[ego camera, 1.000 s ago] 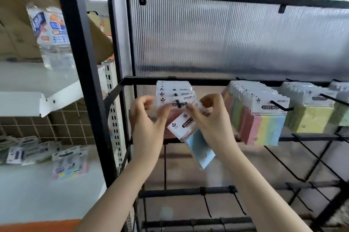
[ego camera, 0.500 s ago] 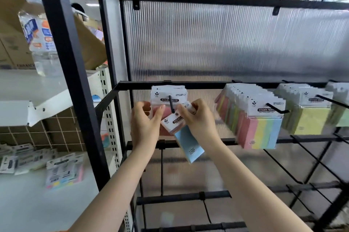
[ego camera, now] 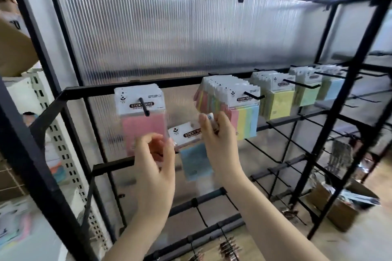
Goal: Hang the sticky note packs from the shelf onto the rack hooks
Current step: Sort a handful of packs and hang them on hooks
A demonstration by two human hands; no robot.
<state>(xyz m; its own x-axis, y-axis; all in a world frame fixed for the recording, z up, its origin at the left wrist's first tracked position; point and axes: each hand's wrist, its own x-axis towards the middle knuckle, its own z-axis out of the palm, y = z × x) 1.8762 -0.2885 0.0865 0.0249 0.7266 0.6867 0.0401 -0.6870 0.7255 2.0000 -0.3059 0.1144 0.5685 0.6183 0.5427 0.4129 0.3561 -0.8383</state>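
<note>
right hand pinches the white header card of a blue sticky note pack in clear wrap, tilted, below the black wire hook holding the pink packs, probably to line up its hole. left hand loosely curled beside it, seemingly holding nothing.

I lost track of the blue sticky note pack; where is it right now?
In the head view, the blue sticky note pack sits centre frame, held by the right hand, below and between the hung pink pack and the multicolour packs.
</note>
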